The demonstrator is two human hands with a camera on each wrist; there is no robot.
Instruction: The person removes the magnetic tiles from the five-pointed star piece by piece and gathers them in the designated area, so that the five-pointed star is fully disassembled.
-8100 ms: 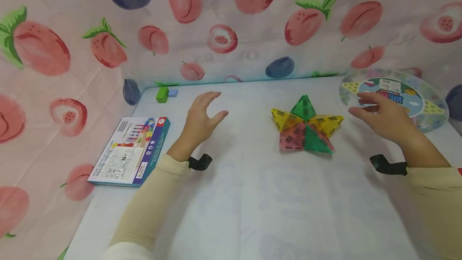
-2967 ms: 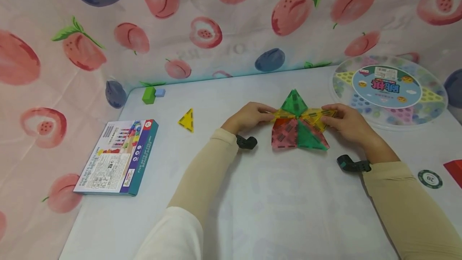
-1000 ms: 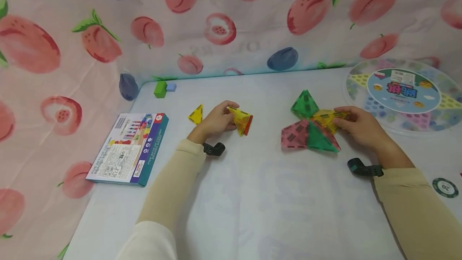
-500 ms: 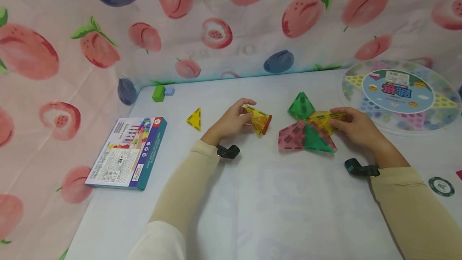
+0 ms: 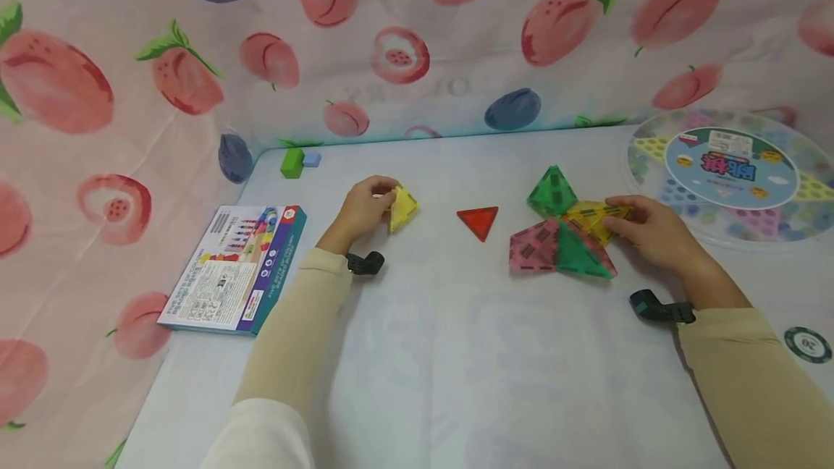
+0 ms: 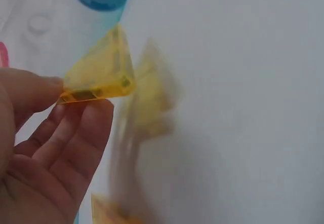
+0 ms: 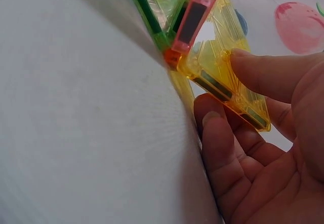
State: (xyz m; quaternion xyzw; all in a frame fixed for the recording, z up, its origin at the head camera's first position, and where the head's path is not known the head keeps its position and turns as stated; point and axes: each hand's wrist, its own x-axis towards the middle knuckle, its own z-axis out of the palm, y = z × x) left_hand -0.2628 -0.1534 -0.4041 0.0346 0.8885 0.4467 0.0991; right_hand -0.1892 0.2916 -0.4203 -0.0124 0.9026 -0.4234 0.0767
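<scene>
In the head view my left hand (image 5: 361, 212) is left of the middle, pinching a yellow triangular magnetic tile piece (image 5: 404, 207) between thumb and fingers. The left wrist view shows this yellow piece (image 6: 101, 67) lifted off the table. A red triangular tile (image 5: 478, 221) lies flat by itself, right of that hand. Further right sits a cluster of tiles: a green point (image 5: 552, 192), a pink point (image 5: 533, 248), a green-and-red point (image 5: 582, 252) and a yellow point (image 5: 588, 217). My right hand (image 5: 658, 237) pinches the yellow point's outer end, thumb on one face.
A bead-set box (image 5: 221, 266) lies at the left. Green (image 5: 292, 163) and blue (image 5: 312, 159) blocks stand in the back corner. At the back right is a round game case (image 5: 730, 165), with a chip (image 5: 808, 344) nearer the front. A yellow-orange piece (image 6: 109, 211) shows below my left hand.
My left hand has moved left with the yellow piece, and the red tile has come off it onto the table. The loose yellow tile is hidden from the head view. The right hand keeps its hold.
</scene>
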